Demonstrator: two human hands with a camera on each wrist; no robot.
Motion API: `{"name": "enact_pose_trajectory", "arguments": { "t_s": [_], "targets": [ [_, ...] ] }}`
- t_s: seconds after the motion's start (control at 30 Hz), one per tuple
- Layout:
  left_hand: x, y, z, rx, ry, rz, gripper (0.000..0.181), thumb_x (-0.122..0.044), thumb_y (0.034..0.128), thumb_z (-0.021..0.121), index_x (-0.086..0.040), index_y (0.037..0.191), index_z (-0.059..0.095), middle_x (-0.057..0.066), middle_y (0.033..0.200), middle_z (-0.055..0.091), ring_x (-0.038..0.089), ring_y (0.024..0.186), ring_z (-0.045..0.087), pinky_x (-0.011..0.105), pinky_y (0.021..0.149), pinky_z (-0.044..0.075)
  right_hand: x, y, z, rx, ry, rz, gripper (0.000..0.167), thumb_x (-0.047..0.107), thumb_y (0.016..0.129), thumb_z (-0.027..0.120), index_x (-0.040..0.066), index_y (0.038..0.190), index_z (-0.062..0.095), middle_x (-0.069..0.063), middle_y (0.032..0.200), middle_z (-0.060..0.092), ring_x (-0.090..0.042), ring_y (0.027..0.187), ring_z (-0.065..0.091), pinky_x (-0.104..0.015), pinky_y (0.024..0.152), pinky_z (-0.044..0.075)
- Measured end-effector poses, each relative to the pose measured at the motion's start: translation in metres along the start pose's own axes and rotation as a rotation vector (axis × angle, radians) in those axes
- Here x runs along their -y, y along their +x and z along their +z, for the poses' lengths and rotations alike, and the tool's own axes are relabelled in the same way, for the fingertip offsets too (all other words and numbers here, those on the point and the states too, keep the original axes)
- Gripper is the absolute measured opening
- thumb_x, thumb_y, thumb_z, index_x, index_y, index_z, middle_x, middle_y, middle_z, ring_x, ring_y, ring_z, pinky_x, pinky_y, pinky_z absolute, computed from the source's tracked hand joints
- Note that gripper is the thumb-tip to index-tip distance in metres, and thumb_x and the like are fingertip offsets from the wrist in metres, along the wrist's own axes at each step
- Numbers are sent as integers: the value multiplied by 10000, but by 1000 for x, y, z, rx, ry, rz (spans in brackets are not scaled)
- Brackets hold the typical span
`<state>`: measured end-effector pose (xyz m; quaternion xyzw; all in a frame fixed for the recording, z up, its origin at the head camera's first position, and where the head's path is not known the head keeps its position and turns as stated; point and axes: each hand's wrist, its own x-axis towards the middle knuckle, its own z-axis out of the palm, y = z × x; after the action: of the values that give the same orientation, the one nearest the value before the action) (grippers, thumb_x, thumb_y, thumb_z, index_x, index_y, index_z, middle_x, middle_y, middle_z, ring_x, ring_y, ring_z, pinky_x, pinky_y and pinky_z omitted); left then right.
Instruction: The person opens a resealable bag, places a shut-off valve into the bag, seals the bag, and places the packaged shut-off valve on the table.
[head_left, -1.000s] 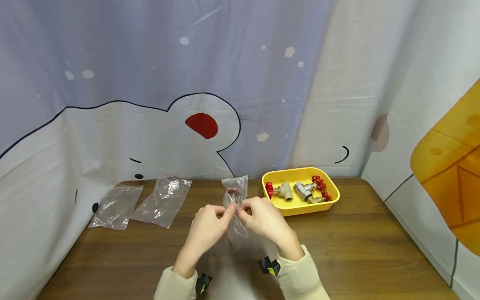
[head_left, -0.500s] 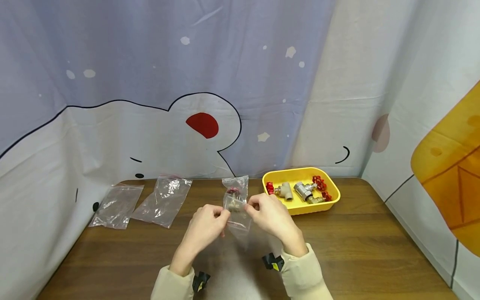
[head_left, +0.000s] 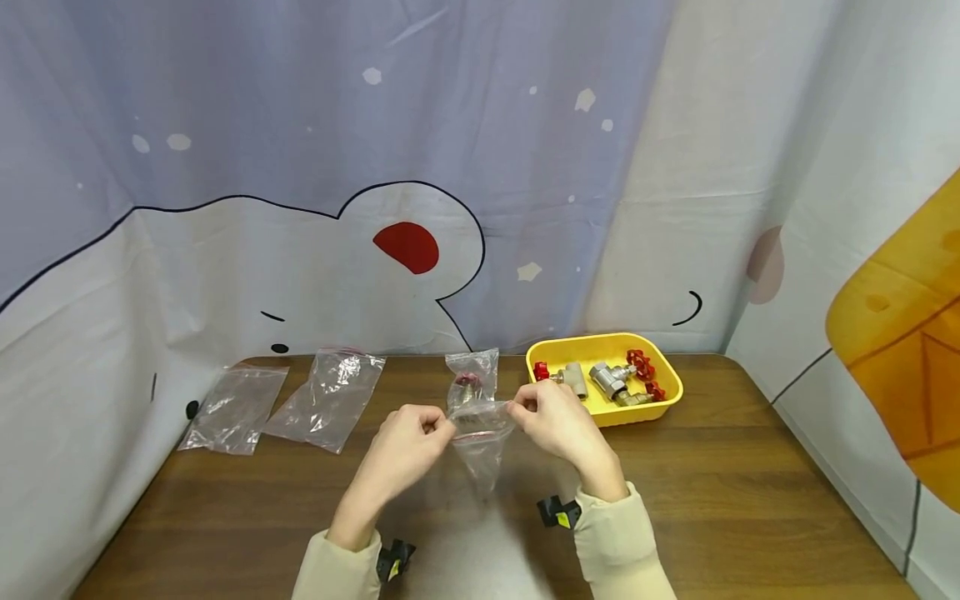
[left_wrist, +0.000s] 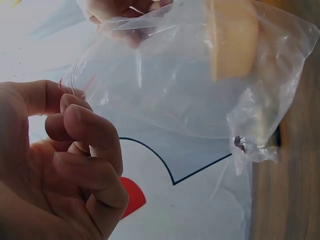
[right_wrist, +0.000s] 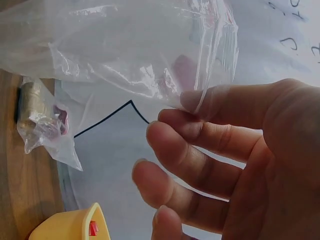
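A clear zip-lock bag [head_left: 481, 460] hangs between my two hands, mouth upward, its lower end narrowing to a corner above the table. My left hand [head_left: 408, 448] pinches one side of the mouth near the red zip line. The opposite side is pinched by thumb and forefinger of my right hand [head_left: 561, 427]. In the right wrist view the film of the bag [right_wrist: 115, 35] looks see-through, with nothing visible inside. Just behind it, a second clear bag [head_left: 480, 362] lies on the table. This one contains a brass-coloured valve [right_wrist: 34, 102] with a dark red handwheel [head_left: 467, 379].
At the back right stands a yellow tray [head_left: 645, 414] with several valves, among them a grey one [head_left: 576, 381] and a silver one [head_left: 609, 379], with red handwheels. Two flat zip-lock bags [head_left: 234, 412] [head_left: 336, 400] lie at the back left. A printed curtain [head_left: 300, 267] hangs behind the table.
My hands have moved apart. The bag between them was narrow and bunched a second ago; its mouth is now spread wide.
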<state>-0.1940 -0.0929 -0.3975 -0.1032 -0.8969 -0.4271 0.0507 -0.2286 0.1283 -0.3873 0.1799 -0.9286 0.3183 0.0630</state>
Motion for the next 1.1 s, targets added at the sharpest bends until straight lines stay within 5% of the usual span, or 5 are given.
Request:
{"name": "enact_pose_trajectory", "arguments": {
  "t_s": [0.5, 0.83, 1.1],
  "targets": [
    [-4, -1, 2, 67, -57, -40, 319, -165, 865, 611, -151, 559, 521, -68, 461, 437, 88, 407, 340, 234, 405, 230, -16, 3, -2, 47, 58, -10, 221, 157, 882, 688, 148, 665, 648, 73, 601, 529, -111, 580, 482, -298, 564, 407],
    [-10, 0, 5, 55, 6, 16, 335, -148, 829, 610, -175, 523, 476, -129, 439, 402, 74, 414, 355, 235, 416, 252, -29, 4, -10, 107, 219, -18, 219, 132, 915, 663, 41, 716, 663, -38, 570, 576, -115, 495, 531, -254, 469, 375],
    [-4, 0, 2, 43, 31, 0, 325, -160, 836, 601, -176, 533, 482, -100, 455, 419, 83, 416, 363, 250, 422, 255, -25, 4, -8, 96, 164, -18, 238, 163, 900, 666, 115, 669, 642, 64, 550, 525, -95, 523, 500, -267, 503, 388]
  ]
}}
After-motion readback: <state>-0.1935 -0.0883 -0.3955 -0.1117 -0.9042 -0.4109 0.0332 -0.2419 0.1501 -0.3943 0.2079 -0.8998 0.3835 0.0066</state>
